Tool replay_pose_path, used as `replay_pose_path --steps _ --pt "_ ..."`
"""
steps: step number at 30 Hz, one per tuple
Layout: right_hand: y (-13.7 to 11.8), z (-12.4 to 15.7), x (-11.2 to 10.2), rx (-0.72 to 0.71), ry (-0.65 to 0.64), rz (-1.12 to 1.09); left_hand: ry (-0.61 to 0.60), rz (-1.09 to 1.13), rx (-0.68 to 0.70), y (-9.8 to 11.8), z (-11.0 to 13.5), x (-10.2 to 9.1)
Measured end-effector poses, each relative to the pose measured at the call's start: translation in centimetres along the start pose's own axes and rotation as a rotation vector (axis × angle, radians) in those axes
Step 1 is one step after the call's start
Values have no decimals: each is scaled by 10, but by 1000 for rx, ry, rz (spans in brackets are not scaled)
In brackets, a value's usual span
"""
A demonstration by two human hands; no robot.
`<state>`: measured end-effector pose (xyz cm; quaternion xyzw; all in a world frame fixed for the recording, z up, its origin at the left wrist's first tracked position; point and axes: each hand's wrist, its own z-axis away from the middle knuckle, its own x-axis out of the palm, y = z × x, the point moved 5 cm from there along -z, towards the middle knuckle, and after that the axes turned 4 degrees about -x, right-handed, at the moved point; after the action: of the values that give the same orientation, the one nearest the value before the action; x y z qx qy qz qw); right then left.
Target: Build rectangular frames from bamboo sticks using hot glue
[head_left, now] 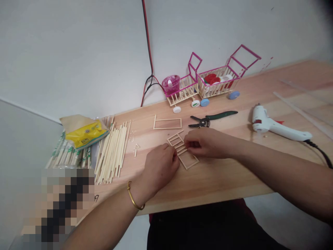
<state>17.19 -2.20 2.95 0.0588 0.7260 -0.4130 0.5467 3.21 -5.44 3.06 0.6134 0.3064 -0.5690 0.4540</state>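
Observation:
A small ladder-like frame of thin wooden sticks [190, 160] lies tilted on the table between my hands. My left hand [162, 165], with a gold bracelet on its wrist, has its curled fingers closed at the frame's left edge. Across from it, my right hand [199, 143] pinches at the frame's right side near the middle crossbars. The fingertips hide the exact grip points. Just beyond lies a second stick frame [168, 119], rectangular with one side sticking out. Green-handled wire cutters [205, 119] rest past my right hand.
Loose sticks [113, 151] lie at left beside wrapped chopsticks and a yellow packet [87, 133]. Two small stick carts stand by the wall, one holding a purple cup [171, 85], the other red and white caps [214, 80]. A white glue gun [278, 125] with a cord lies right.

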Motion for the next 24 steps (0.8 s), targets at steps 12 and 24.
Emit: replay_pose_path --steps 12,24 --pt "0 0 0 0 5 15 48 3 11 1 -1 3" --pt "3 3 -14 50 103 -99 49 56 27 1 -2 0"
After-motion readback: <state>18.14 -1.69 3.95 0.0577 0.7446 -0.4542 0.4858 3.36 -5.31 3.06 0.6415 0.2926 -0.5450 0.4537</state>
